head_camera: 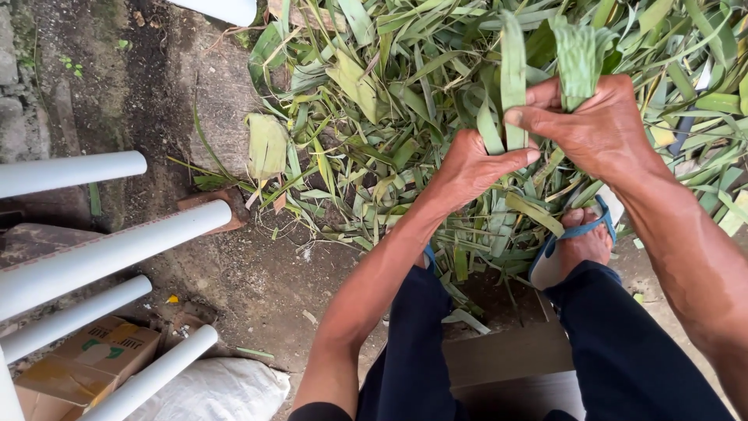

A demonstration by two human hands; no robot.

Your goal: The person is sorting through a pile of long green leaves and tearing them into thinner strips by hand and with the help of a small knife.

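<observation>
My left hand (470, 168) and my right hand (594, 125) meet over a big pile of long green leaves (374, 93) on the ground. Both grip the same bundle of green leaf strips (514, 70), which stands upright between them; a folded, pleated strip (578, 54) rises out of my right fist. My left fingers curl around the lower part of the bundle, and my right thumb presses across it. Below, my foot in a blue sandal (580, 242) rests at the pile's edge.
Several white pipes (109, 249) slant in from the left edge over bare dirt (257, 273). A cardboard box (93, 362) and a white sack (218, 390) lie at the lower left. A flat stone slab (218, 93) lies behind the leaves. My dark trouser legs (623, 351) fill the bottom.
</observation>
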